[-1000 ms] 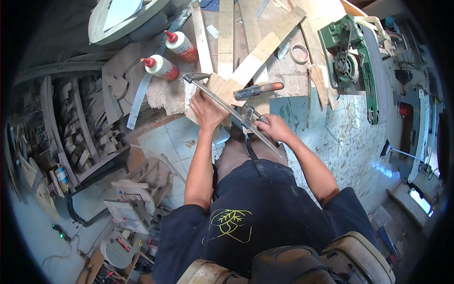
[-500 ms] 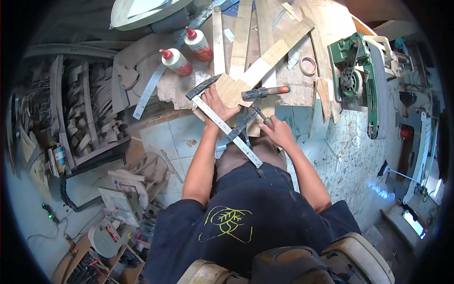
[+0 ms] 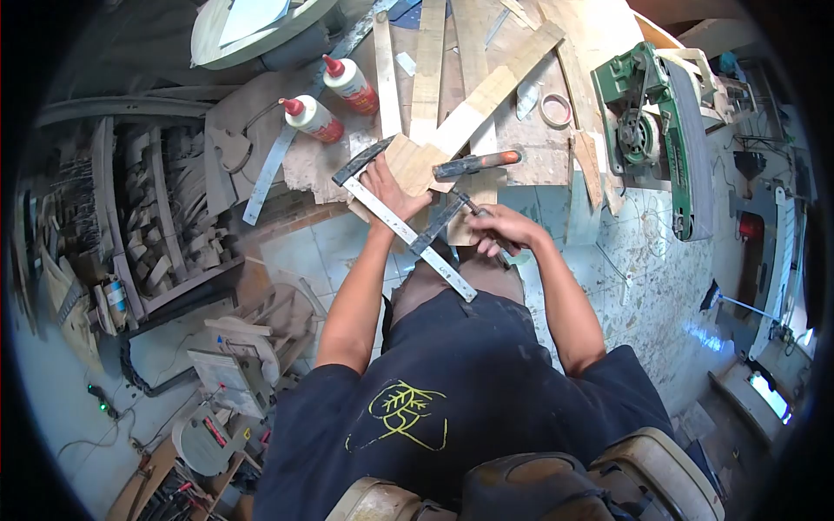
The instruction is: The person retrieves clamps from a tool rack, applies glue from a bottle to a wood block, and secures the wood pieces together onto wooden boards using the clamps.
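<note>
A metal bar clamp [image 3: 395,224] lies slantwise across the near edge of the workbench, its bar reaching down to my waist. My left hand [image 3: 389,193] presses on a wooden piece [image 3: 412,163] beside the clamp's upper jaw, with fingers spread. Near the clamp's screw handle, my right hand [image 3: 502,230] has its fingers curled; what lies between them is hard to make out. A second clamp with an orange-tipped handle [image 3: 478,163] sits across the joined wooden strips [image 3: 469,117].
Two glue bottles [image 3: 313,119] [image 3: 351,84] stand at the left of the bench. A tape roll [image 3: 555,110] lies right of the strips. A green belt sander [image 3: 647,130] is at the right. Wood offcuts fill a rack [image 3: 165,213] on the left.
The bar clamp has turned so its bar shows flat side up. My right hand has shifted around the handle and its fingers have loosened. My left hand remains by the wood.
</note>
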{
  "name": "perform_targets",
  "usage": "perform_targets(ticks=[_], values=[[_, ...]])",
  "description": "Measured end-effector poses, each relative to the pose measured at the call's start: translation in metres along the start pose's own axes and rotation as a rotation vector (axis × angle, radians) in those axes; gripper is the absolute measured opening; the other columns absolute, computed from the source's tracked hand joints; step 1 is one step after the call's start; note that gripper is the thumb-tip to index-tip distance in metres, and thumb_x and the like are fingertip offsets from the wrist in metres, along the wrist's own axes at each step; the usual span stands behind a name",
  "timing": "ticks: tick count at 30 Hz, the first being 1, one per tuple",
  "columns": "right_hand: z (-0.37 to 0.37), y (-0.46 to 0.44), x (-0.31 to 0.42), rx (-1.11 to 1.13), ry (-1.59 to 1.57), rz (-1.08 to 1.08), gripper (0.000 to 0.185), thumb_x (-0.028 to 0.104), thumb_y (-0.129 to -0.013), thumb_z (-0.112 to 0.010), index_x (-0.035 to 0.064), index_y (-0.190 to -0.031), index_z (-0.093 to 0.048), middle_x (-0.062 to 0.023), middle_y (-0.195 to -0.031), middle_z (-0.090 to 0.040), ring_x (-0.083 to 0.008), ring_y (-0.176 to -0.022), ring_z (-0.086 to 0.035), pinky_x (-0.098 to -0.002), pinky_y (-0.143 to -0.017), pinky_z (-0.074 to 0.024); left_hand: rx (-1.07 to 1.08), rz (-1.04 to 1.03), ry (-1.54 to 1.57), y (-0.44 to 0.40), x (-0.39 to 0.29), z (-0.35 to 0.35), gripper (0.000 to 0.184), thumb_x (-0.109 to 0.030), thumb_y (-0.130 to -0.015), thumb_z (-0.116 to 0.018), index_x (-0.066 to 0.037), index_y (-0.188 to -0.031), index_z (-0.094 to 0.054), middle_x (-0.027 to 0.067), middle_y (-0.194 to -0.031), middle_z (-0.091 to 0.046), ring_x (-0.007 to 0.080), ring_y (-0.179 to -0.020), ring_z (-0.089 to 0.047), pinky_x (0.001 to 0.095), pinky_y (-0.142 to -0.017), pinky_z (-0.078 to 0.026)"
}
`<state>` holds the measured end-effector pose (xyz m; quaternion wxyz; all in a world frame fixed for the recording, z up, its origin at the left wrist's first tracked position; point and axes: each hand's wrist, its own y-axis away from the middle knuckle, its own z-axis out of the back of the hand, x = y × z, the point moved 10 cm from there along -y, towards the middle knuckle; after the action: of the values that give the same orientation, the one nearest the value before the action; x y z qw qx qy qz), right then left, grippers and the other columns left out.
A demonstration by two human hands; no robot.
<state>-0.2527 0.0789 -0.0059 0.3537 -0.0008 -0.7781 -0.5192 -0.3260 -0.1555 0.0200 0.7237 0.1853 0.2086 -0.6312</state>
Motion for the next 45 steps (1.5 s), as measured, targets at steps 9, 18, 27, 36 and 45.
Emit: perform_targets(ticks=[9,18,27,36,45], values=[[0.023,-0.01,-0.007,-0.285,0.384,0.338,0.053,0.051,-0.102,-0.056,-0.0017,-0.091,-0.058,-0.0134,-0.066,-0.061,-0.0283,-0.055,-0.06,-0.0417,-0.053,-0.0474,0.034,0.021,-0.007,-0.001,0.002,-0.003,0.125,-0.043,-0.049,-0.086,0.003,-0.148,-0.026,0.0306,-0.133,-0.043,0.0481,-0.124,-0.041,0.0543,-0.111,-0.03],[0.012,0.026,0.015,-0.776,0.883,0.306,0.042,0.044,-0.097,-0.062,0.0019,-0.096,-0.056,-0.0229,-0.082,-0.071,-0.0485,-0.074,-0.068,-0.0559,-0.066,-0.0535,0.009,0.016,-0.05,0.001,-0.002,-0.001,0.125,-0.04,-0.048,-0.087,0.004,-0.148,-0.025,0.0302,-0.128,-0.045,0.0477,-0.117,-0.044,0.0542,-0.108,-0.033],[0.019,0.005,-0.003,-0.32,0.286,0.269,0.036,0.04,-0.098,-0.065,0.0057,-0.095,-0.055,-0.0074,-0.062,-0.06,-0.0204,-0.05,-0.061,-0.0349,-0.045,-0.0489,-0.014,-0.017,-0.005,0.002,-0.001,-0.001,0.122,-0.045,-0.052,-0.086,0.004,-0.148,-0.027,0.0311,-0.133,-0.044,0.0483,-0.124,-0.042,0.0544,-0.111,-0.03],[0.022,-0.006,-0.007,-0.334,0.445,0.348,0.04,0.042,-0.101,-0.06,0.005,-0.087,-0.053,-0.0095,-0.065,-0.062,-0.0252,-0.05,-0.058,-0.0417,-0.05,-0.0466,-0.058,-0.026,-0.051,0.0,-0.003,0.004,0.126,-0.058,-0.052,-0.089,0.004,-0.146,-0.031,0.029,-0.129,-0.046,0.0459,-0.119,-0.044,0.0546,-0.106,-0.034],[0.006,0.042,0.023,-0.904,0.893,0.407,0.038,0.04,-0.09,-0.071,0.0061,-0.092,-0.055,-0.0171,-0.085,-0.071,-0.0401,-0.083,-0.067,-0.0528,-0.068,-0.055,-0.076,-0.022,-0.046,0.001,-0.004,0.005,0.125,-0.057,-0.052,-0.089,0.004,-0.145,-0.032,0.0293,-0.126,-0.048,0.0464,-0.116,-0.045,0.0554,-0.104,-0.036]])
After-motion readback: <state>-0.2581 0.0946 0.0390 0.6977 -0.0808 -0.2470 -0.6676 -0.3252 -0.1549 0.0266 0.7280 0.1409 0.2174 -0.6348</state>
